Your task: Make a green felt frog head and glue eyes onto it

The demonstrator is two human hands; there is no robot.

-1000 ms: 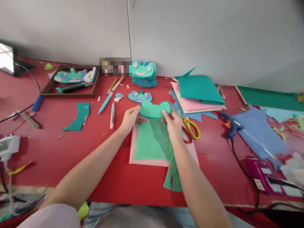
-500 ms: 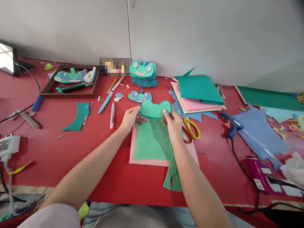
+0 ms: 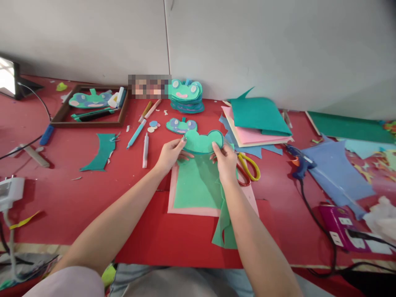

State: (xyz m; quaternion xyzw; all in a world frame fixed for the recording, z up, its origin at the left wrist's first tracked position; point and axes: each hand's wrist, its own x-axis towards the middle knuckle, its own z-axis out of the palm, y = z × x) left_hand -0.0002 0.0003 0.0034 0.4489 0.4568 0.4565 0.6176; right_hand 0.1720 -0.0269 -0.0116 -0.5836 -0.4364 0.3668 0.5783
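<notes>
Between both hands I hold a green felt frog-head cutout (image 3: 202,143) with two rounded bumps on top and a darker green edge. My left hand (image 3: 173,154) pinches its left end, thumb on the front. At the right end my right hand (image 3: 225,159) grips it the same way. Below it lies a light green felt sheet (image 3: 198,185) on a pink felt sheet (image 3: 172,198), with a green felt scrap (image 3: 227,233) hanging near my right forearm. Scissors (image 3: 252,167) with red and yellow handles lie beside my right hand. A finished frog face (image 3: 181,125) rests just behind the cutout.
At the back stand a stack of frog faces (image 3: 187,99) and folded felt sheets (image 3: 260,119). A brown tray (image 3: 89,123) holds markers and a frog face. To the right lie a blue glue gun (image 3: 303,161), blue felt (image 3: 340,173) and a purple power strip (image 3: 342,227) with cords.
The view has shifted very slightly. Both hands keep the frog-head cutout in almost the same place, and the things on the table have not moved.
</notes>
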